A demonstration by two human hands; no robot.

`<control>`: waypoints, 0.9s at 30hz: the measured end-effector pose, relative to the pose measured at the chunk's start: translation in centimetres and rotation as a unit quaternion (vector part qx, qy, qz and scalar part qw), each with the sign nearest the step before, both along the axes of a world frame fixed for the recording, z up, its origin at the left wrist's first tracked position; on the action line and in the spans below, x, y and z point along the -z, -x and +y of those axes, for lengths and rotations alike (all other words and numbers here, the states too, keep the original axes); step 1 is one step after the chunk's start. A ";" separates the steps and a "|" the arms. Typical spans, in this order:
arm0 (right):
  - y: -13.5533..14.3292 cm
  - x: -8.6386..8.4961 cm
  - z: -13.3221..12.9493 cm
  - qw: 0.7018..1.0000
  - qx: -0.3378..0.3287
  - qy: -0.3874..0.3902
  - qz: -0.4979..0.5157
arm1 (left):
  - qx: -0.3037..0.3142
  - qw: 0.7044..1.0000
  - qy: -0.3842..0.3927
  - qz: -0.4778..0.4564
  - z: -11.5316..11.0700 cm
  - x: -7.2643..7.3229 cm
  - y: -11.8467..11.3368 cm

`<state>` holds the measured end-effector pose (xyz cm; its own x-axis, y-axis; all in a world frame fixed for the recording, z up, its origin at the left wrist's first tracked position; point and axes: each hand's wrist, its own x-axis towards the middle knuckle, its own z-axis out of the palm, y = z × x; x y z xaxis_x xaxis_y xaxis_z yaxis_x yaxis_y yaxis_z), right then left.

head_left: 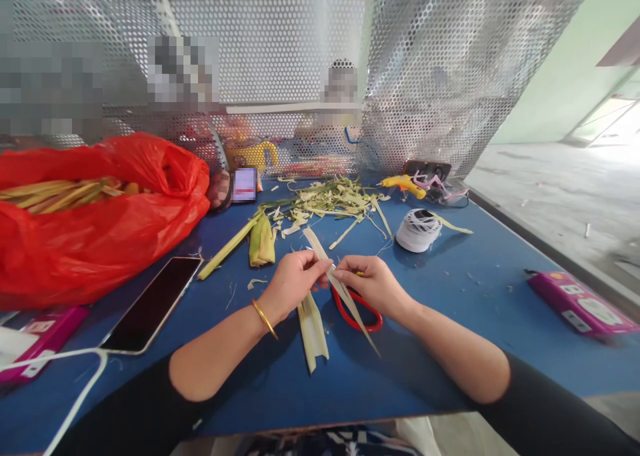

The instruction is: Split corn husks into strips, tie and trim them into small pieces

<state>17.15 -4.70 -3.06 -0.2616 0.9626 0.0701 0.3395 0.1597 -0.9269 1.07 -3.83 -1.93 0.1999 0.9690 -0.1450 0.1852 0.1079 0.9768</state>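
Observation:
My left hand (pixel 296 279) and my right hand (pixel 369 281) meet near the middle of the blue table. Both pinch a long, pale strip of husk (pixel 354 299), which slants from upper left to lower right between them. Below my left hand lies a wider folded piece of pale husk (pixel 313 333). Red-handled scissors (pixel 376 324) rest under my right hand, their blades mostly hidden. Just beyond my left hand stands a cut greenish husk piece (pixel 262 241), beside a long stalk (pixel 227 248).
Husk scraps (pixel 335 199) are heaped behind my hands. White string (pixel 419 231), a yellow glue gun (pixel 404 184) and glasses (pixel 450 191) are at the back right. A red bag (pixel 115 243) and phone (pixel 153 306) occupy the left; a magenta pack (pixel 583 303) lies right.

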 end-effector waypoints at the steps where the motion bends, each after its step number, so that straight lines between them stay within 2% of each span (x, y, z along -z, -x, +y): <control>1: -0.1 0.0 0.0 1.000 0.000 0.007 0.006 | 0.007 1.000 -0.004 0.002 0.0 0.0 0.0; 7: -0.1 -0.7 0.1 0.996 0.017 0.044 0.082 | 0.020 1.000 -0.011 0.003 0.1 0.1 0.1; 15: -0.4 -1.1 0.4 0.967 0.030 0.110 0.228 | 0.027 0.999 0.014 0.013 0.0 -0.3 0.2; 19: -0.4 -1.1 0.3 0.974 0.021 0.112 0.198 | 0.022 0.999 0.026 -0.004 0.0 -0.3 0.2; 27: -0.1 -0.6 0.1 0.985 -0.043 0.117 0.121 | 0.013 0.999 0.030 -0.018 0.0 -0.3 0.1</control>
<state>17.26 -4.64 -2.43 -0.3463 0.9347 -0.0798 0.0988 -0.0483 -0.9939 0.97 -3.88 -1.66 0.2315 0.9530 -0.1954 0.1539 0.1624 0.9746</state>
